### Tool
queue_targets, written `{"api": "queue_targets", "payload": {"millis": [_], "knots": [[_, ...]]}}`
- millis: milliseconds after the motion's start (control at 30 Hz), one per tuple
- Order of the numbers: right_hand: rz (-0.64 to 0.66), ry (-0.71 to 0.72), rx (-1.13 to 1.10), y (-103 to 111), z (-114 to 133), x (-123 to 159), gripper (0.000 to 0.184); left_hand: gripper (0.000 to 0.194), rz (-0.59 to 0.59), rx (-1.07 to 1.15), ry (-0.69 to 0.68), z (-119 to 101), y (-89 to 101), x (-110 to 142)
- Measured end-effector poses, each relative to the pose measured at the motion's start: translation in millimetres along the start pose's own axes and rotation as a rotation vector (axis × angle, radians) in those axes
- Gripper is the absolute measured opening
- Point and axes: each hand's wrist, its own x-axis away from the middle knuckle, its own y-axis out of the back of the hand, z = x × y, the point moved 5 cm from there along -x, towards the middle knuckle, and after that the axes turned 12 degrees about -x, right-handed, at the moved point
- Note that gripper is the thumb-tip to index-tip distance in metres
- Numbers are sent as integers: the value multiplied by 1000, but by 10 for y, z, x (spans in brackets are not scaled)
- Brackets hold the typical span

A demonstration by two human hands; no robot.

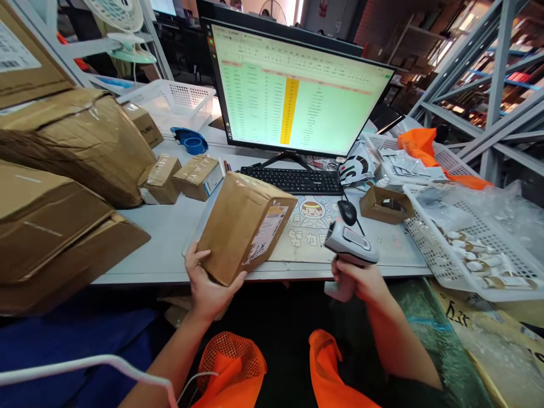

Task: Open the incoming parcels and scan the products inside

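In the head view, the left hand (210, 292) is grasping a sealed cardboard box (232, 226) by its lower end, with the thumb spread to the one side and the fingers to the other. The box is tilted above the front part of the white desk (164, 232), and a printed shipping label (267, 229) with dark handwritten marks is on its right-hand face (I cannot tell if the box is touching the desk). The right hand (359, 277) is closed around the handle of a grey-and-white handheld barcode scanner (351, 243), which is near the desk's front edge, well apart from the box.

Between them lies a desk mat (310, 243) with a cartoon figure. Behind the box are a black keyboard (297, 180) and a monitor (263, 107), which shows a spreadsheet with one orange column. A black mouse (347, 212) lies just beyond the scanner, and a small open carton (380, 209) is beside the mouse. Two small taped boxes (198, 177) stand at the left, near larger cartons (72, 141). At the right is a perforated white basket (431, 249).
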Motion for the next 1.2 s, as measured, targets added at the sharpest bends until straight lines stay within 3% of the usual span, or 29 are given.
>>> {"api": "queue_targets", "payload": {"millis": [133,200,233,300,400,467,500,567,667,800,900,1000,1100,1167,1200], "knots": [[-337,-25,49,841,2,-76,37,81,2,-24,94,276,311,-116],[-450,-5,20,1049,10,-55,38,80,3,-17,144,364,366,-161],[-456,14,0,1033,16,-37,39,80,0,-12,157,373,350,-171],[-361,45,-26,770,26,-2,39,82,-9,-3,152,321,243,-162],[-83,-9,10,87,3,13,27,84,-31,-18,78,139,26,-97],[79,-61,41,-274,-17,-9,31,83,-41,-46,26,42,-60,-50],[127,-77,51,-370,-21,-25,33,82,-44,-59,16,24,-72,-32],[139,-76,60,-368,-15,-51,33,83,-36,-61,29,53,-45,-16],[-12,-59,52,37,-26,-44,33,83,-23,-22,72,178,87,-30],[-360,-79,3,927,-112,-41,35,84,-13,10,126,310,303,-116],[-583,-185,31,1588,-185,-155,31,79,20,-16,155,363,475,-282],[-653,-296,118,2125,-201,-358,29,72,84,-106,111,432,686,-546],[-698,-257,396,2480,-106,-507,27,66,215,-160,33,573,850,-788],[-836,-101,749,2514,39,-545,31,63,299,-168,-26,670,882,-877],[-889,-2,921,2421,105,-581,33,61,317,-169,-49,704,870,-903]]}}
